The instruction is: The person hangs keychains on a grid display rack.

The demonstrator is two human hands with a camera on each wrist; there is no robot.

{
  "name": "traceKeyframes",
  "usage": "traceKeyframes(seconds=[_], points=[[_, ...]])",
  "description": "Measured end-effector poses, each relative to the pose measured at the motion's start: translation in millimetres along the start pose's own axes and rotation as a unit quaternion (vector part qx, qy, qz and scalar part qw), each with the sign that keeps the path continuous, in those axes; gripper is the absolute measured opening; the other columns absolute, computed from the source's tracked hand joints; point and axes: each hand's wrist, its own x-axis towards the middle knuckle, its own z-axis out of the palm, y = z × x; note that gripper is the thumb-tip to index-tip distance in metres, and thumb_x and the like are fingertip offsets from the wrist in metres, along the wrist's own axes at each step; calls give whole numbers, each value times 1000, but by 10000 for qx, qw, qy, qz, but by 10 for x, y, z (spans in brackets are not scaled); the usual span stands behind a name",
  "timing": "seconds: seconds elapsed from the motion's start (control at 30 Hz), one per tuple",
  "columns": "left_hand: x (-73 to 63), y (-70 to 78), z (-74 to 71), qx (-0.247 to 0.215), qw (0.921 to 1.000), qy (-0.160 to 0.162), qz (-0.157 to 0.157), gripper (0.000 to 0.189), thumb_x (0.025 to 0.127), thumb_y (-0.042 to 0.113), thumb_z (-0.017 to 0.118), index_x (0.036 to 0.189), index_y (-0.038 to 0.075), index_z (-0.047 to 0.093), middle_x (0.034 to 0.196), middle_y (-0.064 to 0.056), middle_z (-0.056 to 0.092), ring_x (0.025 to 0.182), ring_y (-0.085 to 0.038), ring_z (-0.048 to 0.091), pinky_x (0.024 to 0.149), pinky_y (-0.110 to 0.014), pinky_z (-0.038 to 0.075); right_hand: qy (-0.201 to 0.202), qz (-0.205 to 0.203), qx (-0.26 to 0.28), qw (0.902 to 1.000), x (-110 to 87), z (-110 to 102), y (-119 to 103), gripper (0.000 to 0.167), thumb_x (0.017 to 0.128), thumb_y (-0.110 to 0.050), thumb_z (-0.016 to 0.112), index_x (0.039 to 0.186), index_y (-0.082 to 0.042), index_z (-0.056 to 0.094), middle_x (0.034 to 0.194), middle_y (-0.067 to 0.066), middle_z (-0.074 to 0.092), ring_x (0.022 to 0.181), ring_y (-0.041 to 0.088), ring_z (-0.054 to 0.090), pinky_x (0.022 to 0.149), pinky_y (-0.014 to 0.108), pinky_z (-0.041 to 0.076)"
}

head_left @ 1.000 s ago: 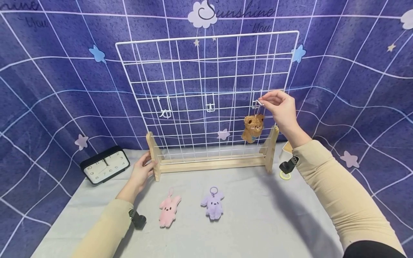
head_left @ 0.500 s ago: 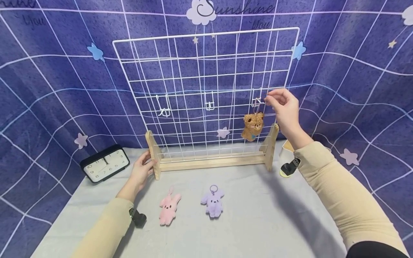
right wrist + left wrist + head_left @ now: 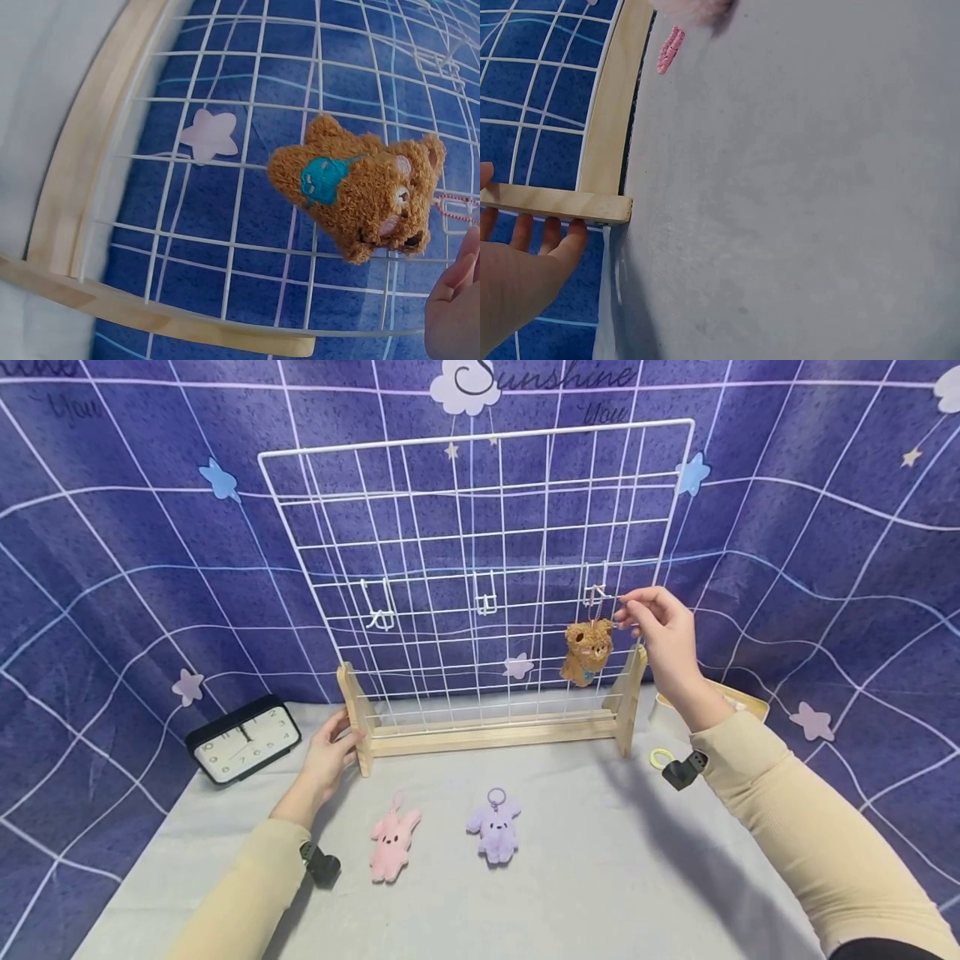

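Brown bear [image 3: 587, 653], centre-right: I'd let it settle, left hand [image 3: 327, 757] gripping the stand [image 3: 491, 742] (good brace), right hand [image 3: 664, 639] loosely curled, empty.

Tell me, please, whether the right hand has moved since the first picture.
Yes: against the rightmost hook, the right hand has moved right and slightly down.

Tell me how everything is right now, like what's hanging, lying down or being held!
Brown bear: hanging by its chain from the rightmost hook.
Pink bunny: lying face up on the table.
Purple plush: lying face up on the table.
Wire grid: upright in its wooden stand.
Clock: standing, dial showing.
Left hand: holding the stand's end.
Right hand: beside the bear; can't tell if touching.
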Motion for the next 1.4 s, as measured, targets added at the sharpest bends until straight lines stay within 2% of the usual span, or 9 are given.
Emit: traceKeyframes(seconds=[0.2, 0.47, 0.63, 0.73, 0.83, 0.9, 1.13, 1.27, 1.4], points=[[-3, 5, 2, 67, 10000, -4, 49, 66, 105, 3, 50, 163, 6, 19, 162, -22, 25, 139, -40, 37, 114, -47, 40, -114, 8, 143, 9998, -111, 2, 32, 10, 101, 6, 54, 102, 8, 64, 77, 4, 69, 69, 14, 64, 61, 17, 49], [-14, 53, -5, -156, 9998, -71, -31, 66, 106, 1, 47, 164, 7, 15, 163, -21, 24, 141, -42, 35, 116, -50, 35, -574, -48, -136, 9982, -319, 98, 72, 13, 99, 10, 53, 107, 21, 55, 80, 5, 69, 73, 16, 64, 66, 20, 52], [-37, 105, 4, -204, 9997, -84, -101, 67, 105, -1, 47, 163, 5, 15, 163, -22, 23, 141, -43, 34, 116, -52, 34, -968, -47, -411, 9944, -442, 174, 125, 13, 99, 10, 54, 107, 19, 59, 83, 7, 70, 77, 16, 64, 71, 24, 56], [-38, 75, 6, -148, 9999, -63, -55, 67, 106, 0, 47, 164, 6, 15, 163, -21, 23, 141, -43, 34, 116, -51, 35, -1247, -56, -615, 9903, -508, 203, 175, 15, 100, 7, 56, 110, 16, 63, 88, 17, 70, 79, 18, 66, 74, 25, 57], [-23, 29, -4, -111, 9999, -41, 35, 66, 106, 2, 48, 164, 7, 16, 163, -20, 24, 141, -42, 36, 116, -50, 36, -1549, 84, -862, 9841, -580, 238, 231, 18, 100, 5, 58, 114, 13, 66, 95, 27, 70, 82, 18, 68, 77, 24, 58], [-23, 30, -3, -77, 10000, -20, 52, 66, 106, 2, 49, 163, 6, 17, 162, -20, 26, 140, -42, 37, 115, -50, 37, -1746, 244, -1072, 9785, -635, 270, 272, 20, 100, 2, 61, 117, 11, 67, 101, 28, 70, 86, 20, 69, 79, 22, 57], [-10, -12, -25, 59, 10000, 10, 62, 66, 105, 3, 50, 163, 6, 19, 162, -20, 27, 138, -41, 39, 113, -48, 40, -2397, 656, -1694, 9537, -844, 430, 472, 18, 97, -4, 68, 113, 4, 71, 106, 18, 73, 91, 34, 67, 76, 24, 56], [-3, -19, -33, 26, 10000, -18, 60, 66, 105, 3, 50, 163, 6, 19, 162, -20, 28, 139, -42, 39, 113, -47, 41, -2686, 858, -1819, 9420, -965, 520, 600, 18, 95, -6, 71, 111, 2, 72, 101, 13, 73, 88, 26, 66, 78, 28, 57], [-5, -1, -29, 11, 10000, -27, 41, 66, 106, 4, 51, 163, 7, 18, 163, -19, 27, 139, -41, 39, 113, -47, 41, -2848, 1073, -1819, 9350, -1065, 597, 709, 18, 94, -6, 72, 110, 2, 72, 97, 10, 72, 87, 23, 65, 78, 30, 57]])
